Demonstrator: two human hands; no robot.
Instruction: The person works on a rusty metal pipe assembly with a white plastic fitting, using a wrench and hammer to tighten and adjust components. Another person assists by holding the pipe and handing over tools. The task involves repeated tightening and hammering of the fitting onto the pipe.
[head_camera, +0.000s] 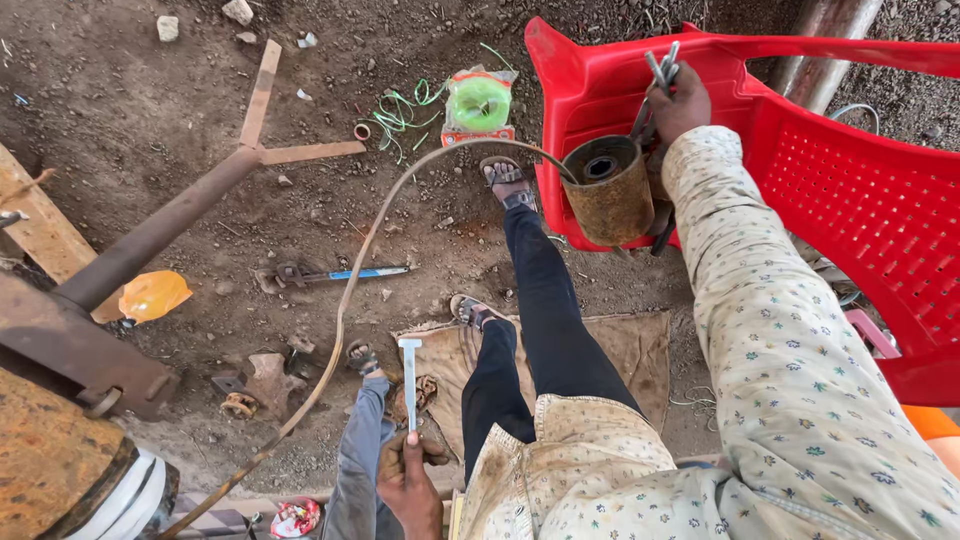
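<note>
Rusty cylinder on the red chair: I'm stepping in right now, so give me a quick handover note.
Right hand: gripping thin metal tools just above the rusty cylinder.
Left hand: closed on a T-shaped metal piece, held upright by the knees.
Cylinder rests on the red chair; a curved rod arcs from it down to the ground.
Blue-handled wrench lies on the dirt, untouched.
Done: cylinder is up on the chair.
Left: both hands are full, nothing put down.
</note>
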